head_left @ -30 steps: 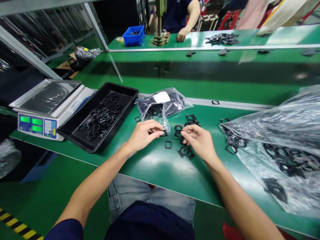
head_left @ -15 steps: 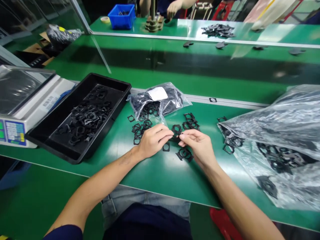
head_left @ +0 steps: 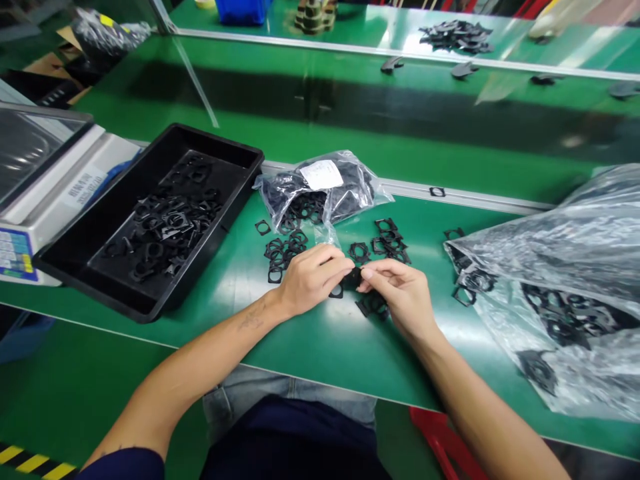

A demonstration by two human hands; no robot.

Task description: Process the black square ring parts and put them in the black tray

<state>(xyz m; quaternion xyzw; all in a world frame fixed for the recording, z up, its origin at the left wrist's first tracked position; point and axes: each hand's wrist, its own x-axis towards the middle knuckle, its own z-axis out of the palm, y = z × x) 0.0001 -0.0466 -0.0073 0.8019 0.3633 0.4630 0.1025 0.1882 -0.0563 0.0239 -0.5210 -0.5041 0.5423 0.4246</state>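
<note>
My left hand (head_left: pixel 313 278) and my right hand (head_left: pixel 400 293) meet fingertip to fingertip over the green table (head_left: pixel 320 333). Together they pinch a small black plastic frame part (head_left: pixel 353 277) between them. Loose black frame parts (head_left: pixel 283 252) lie just left of my left hand, and more loose parts (head_left: pixel 390 241) lie behind my right hand. One stack of parts (head_left: pixel 373 305) sits under my right palm. A small clear bag of parts (head_left: pixel 323 190) with a white label lies behind both hands.
A black tray (head_left: pixel 240 157) with several frame parts stands at the left, beside a weighing scale (head_left: pixel 47 173). A large clear plastic bag (head_left: pixel 565 267) of parts covers the right side. Beyond a metal rail (head_left: pixel 475 198) runs a green conveyor, with a part pile (head_left: pixel 457 35) on the far bench.
My hands have closed in on each other and now grip one part together. The view has tilted down, so the person at the far bench has left the frame.
</note>
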